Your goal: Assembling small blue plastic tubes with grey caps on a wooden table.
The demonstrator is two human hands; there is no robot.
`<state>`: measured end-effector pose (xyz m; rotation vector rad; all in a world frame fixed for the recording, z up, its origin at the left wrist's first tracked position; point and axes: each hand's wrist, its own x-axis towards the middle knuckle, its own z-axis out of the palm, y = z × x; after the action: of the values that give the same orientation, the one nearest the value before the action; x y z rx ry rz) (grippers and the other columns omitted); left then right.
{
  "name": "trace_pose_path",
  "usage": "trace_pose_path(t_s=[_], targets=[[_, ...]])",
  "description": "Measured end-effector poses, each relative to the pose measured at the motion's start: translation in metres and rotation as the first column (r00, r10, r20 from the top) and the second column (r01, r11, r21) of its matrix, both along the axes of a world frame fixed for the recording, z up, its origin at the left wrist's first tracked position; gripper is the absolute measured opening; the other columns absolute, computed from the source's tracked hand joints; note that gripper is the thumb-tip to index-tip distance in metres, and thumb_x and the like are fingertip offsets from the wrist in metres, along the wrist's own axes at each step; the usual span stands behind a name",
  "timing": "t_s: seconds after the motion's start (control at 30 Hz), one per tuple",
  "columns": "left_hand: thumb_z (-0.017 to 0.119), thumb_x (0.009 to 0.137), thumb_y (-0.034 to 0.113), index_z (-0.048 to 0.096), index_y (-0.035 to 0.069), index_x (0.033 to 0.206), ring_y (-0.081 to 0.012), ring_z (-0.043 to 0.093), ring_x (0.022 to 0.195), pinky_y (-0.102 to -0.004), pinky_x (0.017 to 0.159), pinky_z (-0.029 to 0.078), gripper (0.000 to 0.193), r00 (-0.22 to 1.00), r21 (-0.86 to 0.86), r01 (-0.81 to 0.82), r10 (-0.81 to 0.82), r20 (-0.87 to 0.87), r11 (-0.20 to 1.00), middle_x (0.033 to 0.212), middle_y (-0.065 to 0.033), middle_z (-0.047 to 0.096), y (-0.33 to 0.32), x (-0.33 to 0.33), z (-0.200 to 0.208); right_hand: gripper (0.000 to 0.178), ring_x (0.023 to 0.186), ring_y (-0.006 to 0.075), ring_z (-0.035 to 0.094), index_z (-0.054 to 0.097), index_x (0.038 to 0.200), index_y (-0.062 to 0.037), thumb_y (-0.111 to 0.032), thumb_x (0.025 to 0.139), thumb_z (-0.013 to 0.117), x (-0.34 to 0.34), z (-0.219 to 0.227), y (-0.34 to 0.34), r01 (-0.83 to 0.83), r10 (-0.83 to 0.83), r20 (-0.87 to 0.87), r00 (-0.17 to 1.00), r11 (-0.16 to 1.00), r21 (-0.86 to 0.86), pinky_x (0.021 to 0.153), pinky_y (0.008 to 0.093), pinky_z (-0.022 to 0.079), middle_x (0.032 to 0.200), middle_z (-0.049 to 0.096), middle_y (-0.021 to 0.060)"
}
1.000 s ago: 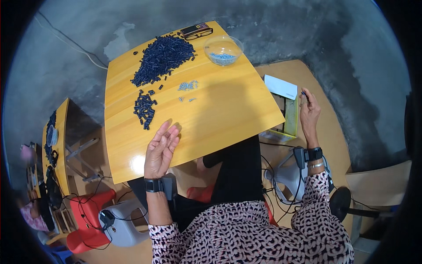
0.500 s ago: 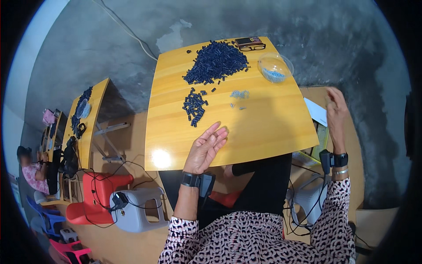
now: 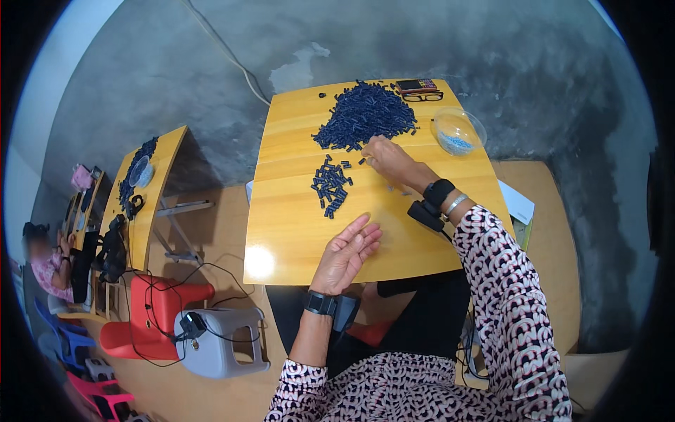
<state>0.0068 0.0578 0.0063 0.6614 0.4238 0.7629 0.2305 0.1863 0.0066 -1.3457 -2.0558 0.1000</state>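
My left hand (image 3: pixel 344 257) is palm up over the near edge of the yellow table (image 3: pixel 281 239), fingers loosely apart and holding nothing visible. My right hand (image 3: pixel 392 162) reaches across the table, its fingers bunched together; whatever they hold, if anything, is hidden. By its fingertips lies one short dark tube-like piece (image 3: pixel 362 161). Just beyond is a large heap of the same dark pieces (image 3: pixel 365 116). To its left sits a smaller group of dark pieces (image 3: pixel 330 187). My right hand and wrist mostly cover a scatter of small silvery pieces.
A clear bowl (image 3: pixel 472 128) with small light-blue pieces stands at the far right, near eyeglasses (image 3: pixel 423 96) and a dark phone-like device (image 3: pixel 415 85). Red chair (image 3: pixel 144 316), grey stool (image 3: pixel 228 341) and cables are at left. Another person (image 3: pixel 50 264) sits at the far left.
My right hand has swung in from beyond the table's right side to the edge of the large heap. My left hand keeps its palm-up pose. The view has shifted slightly.
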Motion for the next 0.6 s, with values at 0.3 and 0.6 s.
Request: trace_pose_path(t_s=[0.3,0.6], targets=[[0.052,0.092,0.012,0.032,0.0,0.136,-0.0195,0.052,0.113,-0.0305,0.095,0.044,0.05,1.0,-0.016,0.001,-0.001,0.016,1.0,0.126,-0.0156,0.05,0.002,-0.003,0.002,0.014,0.094,0.0352,0.053,0.056,0.077,0.0016,-0.004,0.083,0.045,-0.007,0.003,0.001,-0.055,0.054,0.158,0.986,0.998,0.002,0.089,0.042,0.041,0.092,0.056,0.0196],[0.053,0.091,0.008,0.036,0.002,0.135,-0.0187,0.051,0.113,-0.0315,0.096,0.044,0.047,0.979,-0.021,-0.198,0.199,0.042,0.98,0.126,-0.0129,0.05,0.0,-0.002,-0.001,0.01,0.08,0.0286,0.057,0.059,0.081,0.0014,-0.005,0.074,0.063,-0.028,0.047,-0.082,-0.186,0.178,-0.195,0.965,0.982,-0.023,0.073,0.0366,0.046,0.08,0.06,0.0117]])
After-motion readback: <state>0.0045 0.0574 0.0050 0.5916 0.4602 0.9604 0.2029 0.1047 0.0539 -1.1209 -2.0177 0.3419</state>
